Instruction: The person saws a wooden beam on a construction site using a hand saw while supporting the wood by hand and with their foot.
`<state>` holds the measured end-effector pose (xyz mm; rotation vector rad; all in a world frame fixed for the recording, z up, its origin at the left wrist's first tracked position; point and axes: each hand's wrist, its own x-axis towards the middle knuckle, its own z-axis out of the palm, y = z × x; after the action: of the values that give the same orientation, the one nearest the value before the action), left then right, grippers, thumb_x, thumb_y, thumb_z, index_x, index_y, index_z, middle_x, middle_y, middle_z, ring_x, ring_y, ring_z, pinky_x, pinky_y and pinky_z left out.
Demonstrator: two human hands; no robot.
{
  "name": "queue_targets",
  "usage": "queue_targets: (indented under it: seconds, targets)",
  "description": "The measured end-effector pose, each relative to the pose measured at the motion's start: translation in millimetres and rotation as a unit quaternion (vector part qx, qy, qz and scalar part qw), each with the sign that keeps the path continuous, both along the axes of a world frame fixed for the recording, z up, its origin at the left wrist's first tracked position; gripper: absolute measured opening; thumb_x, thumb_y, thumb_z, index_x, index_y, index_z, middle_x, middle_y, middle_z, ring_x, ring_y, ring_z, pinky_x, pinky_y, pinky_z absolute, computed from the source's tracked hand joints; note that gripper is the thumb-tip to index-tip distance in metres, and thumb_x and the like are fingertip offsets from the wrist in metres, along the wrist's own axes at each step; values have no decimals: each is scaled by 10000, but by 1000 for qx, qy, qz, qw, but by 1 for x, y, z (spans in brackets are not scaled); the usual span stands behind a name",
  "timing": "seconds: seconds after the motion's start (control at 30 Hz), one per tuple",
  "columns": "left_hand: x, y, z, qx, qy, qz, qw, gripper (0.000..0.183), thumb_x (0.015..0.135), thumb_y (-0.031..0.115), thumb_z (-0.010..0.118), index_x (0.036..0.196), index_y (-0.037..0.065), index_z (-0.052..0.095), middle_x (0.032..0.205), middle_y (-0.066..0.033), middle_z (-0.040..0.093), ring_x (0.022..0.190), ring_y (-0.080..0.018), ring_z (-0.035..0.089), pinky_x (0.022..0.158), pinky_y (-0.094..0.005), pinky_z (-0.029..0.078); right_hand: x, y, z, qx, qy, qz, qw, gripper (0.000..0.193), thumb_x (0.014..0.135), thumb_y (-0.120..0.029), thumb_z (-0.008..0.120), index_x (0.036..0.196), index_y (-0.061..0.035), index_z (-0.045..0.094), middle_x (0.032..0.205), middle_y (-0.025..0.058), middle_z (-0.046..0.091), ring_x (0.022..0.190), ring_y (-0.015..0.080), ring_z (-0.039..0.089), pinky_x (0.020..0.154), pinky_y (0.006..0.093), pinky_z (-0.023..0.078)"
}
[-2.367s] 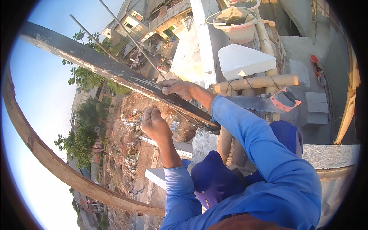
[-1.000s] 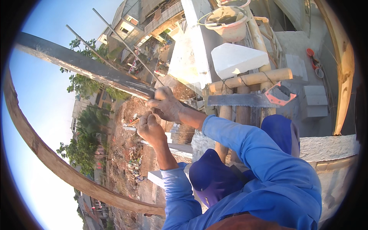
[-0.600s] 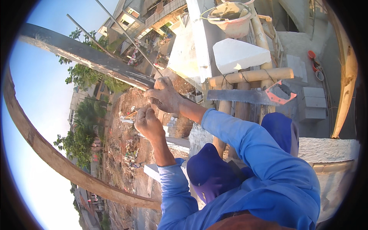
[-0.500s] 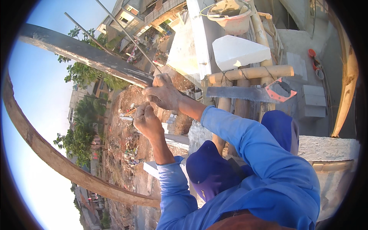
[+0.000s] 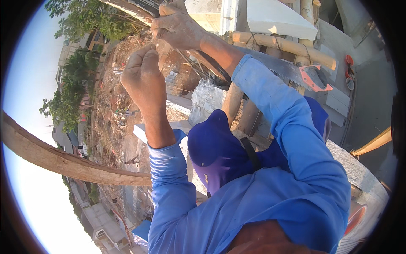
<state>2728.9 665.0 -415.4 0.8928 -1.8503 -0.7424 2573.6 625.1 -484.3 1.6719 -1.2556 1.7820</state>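
My left hand is closed, thumb pressed against the curled fingers, in front of me at the left. Just above it and to the right, my right hand is also closed, its fingers bent in a pinch. A very thin string shows faintly in the small gap between the two hands; its ends are hidden in the fingers. Close behind my right hand runs a dark, weathered beam. My right sleeve partly covers the blade of a handsaw with an orange and black handle, lying on bamboo poles.
A tied bamboo pole crosses other poles below a white block. An orange-handled tool lies at the right. A curved-looking timber spans the left side. Far below, rubble-strewn ground shows beyond the edge.
The view has shifted, and both hands sit higher and further left in it. My left hand is raised nearer to me. The dark beam is now mostly out of view, and so is the bucket.
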Motion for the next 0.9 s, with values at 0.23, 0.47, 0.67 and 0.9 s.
queue_targets:
  seconds: [0.23,0.47,0.67,0.9]
  targets:
    - [41,32,7,116,59,-86,988,195,808,35,563,951,-48,666,689,18,570,558,-5,434,483,-149,300,-9,21,14,16,-38,45,998,90,749,-93,548,675,-44,563,713,115,469,714,272,485,649,360,382]
    - [66,56,-13,79,51,-329,940,326,870,132,607,1105,-91,569,647,-39,561,516,-62,459,479,-190,367,-17,27,15,60,-66,99,991,139,821,-116,543,709,-35,562,708,83,483,720,218,485,672,321,391]
    - [63,113,-59,58,-130,-519,843,422,821,54,612,1185,-104,469,992,-212,593,860,-290,616,752,-316,509,-23,23,7,78,-194,215,954,179,856,-146,552,714,-38,563,724,49,491,720,167,475,675,290,385]
    - [69,107,-87,-87,-201,-482,848,444,787,113,611,1164,-82,481,1009,-206,583,980,-325,555,817,-356,483,-34,40,10,87,-284,256,920,186,868,-150,557,714,-46,565,728,24,488,713,137,464,671,267,379]
